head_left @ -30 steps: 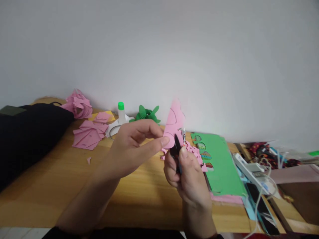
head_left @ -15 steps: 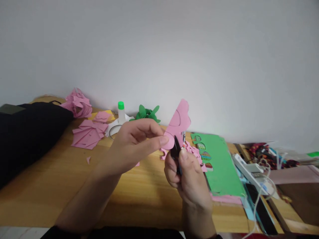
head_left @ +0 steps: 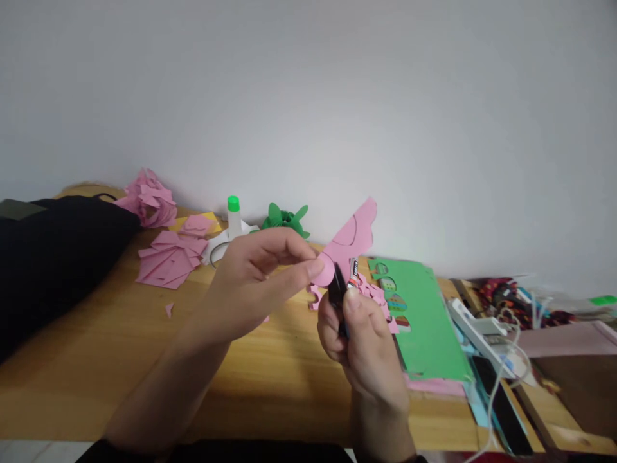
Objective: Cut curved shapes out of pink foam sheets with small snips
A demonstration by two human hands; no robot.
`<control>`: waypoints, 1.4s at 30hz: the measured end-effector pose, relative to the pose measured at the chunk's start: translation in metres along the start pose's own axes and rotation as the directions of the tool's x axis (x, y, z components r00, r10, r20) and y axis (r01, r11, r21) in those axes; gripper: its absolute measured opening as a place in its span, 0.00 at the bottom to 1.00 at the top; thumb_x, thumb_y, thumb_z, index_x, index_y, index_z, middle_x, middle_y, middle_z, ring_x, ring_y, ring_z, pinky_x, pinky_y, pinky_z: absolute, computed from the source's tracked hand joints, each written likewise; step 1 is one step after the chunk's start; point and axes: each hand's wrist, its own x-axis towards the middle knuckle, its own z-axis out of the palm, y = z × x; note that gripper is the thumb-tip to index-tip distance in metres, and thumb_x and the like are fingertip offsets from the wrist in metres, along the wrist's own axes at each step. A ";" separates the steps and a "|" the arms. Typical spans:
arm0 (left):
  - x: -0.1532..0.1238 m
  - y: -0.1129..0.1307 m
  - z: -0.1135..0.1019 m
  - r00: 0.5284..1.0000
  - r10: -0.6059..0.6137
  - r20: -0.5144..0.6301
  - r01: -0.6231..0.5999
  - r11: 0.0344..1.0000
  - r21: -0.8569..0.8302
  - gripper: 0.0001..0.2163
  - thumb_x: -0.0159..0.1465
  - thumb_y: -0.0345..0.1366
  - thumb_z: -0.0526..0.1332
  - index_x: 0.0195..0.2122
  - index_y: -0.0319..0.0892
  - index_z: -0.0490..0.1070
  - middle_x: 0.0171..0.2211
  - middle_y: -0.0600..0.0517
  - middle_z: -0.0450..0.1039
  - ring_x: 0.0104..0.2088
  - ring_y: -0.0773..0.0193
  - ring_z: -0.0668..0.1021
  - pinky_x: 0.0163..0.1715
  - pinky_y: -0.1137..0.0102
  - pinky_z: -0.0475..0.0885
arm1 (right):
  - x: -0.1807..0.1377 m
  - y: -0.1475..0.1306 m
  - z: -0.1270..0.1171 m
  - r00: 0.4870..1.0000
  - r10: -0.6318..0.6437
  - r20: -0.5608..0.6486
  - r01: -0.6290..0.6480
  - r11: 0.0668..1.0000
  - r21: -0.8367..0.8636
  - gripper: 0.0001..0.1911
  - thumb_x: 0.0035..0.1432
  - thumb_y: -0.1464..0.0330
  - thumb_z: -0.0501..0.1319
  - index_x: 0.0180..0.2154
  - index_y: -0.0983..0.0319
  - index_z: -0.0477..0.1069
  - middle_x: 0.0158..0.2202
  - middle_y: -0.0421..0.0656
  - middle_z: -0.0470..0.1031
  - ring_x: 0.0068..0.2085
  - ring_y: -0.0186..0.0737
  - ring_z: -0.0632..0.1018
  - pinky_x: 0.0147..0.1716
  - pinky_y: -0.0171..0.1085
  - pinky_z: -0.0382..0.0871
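My left hand point(head_left: 255, 283) pinches a pink paper piece point(head_left: 349, 241) with curved pencil lines on it, held up above the wooden table point(head_left: 120, 360). My right hand point(head_left: 364, 341) is closed round small black scissors point(head_left: 340, 292), whose blades meet the lower edge of the pink piece. A small marked metal part point(head_left: 353, 270) sticks up beside the blades. Pink offcuts point(head_left: 378, 299) lie on the table just behind my right hand.
A green sheet with cut-out holes point(head_left: 424, 321) lies to the right, with a white device and cables point(head_left: 482, 328) beyond it. At the back stand a green-capped glue bottle point(head_left: 234, 218), a green paper flower point(head_left: 284, 220) and pink paper piles point(head_left: 166, 257). A black bag point(head_left: 53, 257) fills the left.
The pink piece has turned clockwise, its upper end swinging to the right, while the scissors stay at its lower edge. Both hands have hardly shifted.
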 end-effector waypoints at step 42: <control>-0.003 -0.017 0.033 0.971 -0.196 -0.133 0.136 0.921 -0.365 0.05 0.58 0.34 0.69 0.26 0.43 0.78 0.22 0.57 0.75 0.19 0.72 0.72 0.19 0.76 0.70 | 0.004 0.003 -0.001 0.986 -0.138 -0.094 0.142 0.989 0.042 0.24 0.68 0.53 0.54 0.24 0.61 0.62 0.16 0.31 0.52 0.17 0.27 0.50 0.14 0.29 0.45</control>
